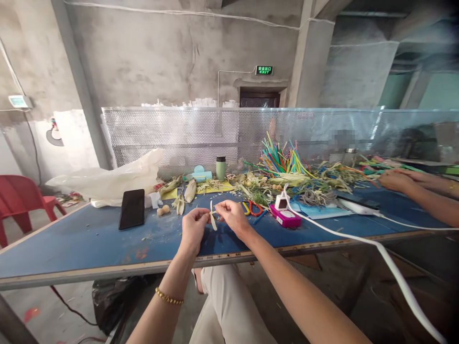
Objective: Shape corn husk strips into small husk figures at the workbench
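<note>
My left hand point(194, 227) and my right hand point(232, 216) meet over the near edge of the blue table. Between their fingertips is a small pale strip of corn husk point(213, 222), narrow and leaf-like, with one end pointing up and the other hanging down. Both hands are closed in a pinch on it. Just past them lie pieces of dried corn husk point(190, 190) and two small round wooden balls point(164, 210). Scissors with red handles point(255, 209) rest beyond my right wrist, partly hidden, beside a yellow-handled tool point(246, 208).
A black phone point(131, 209) lies at the left. To the right are a magenta box point(286, 217), a white charger point(282, 201) and a thick white cable point(344, 233). Colourful pipe cleaners point(281, 160) and a green cup point(221, 168) stand behind. Another person's hands point(398, 180) work at far right.
</note>
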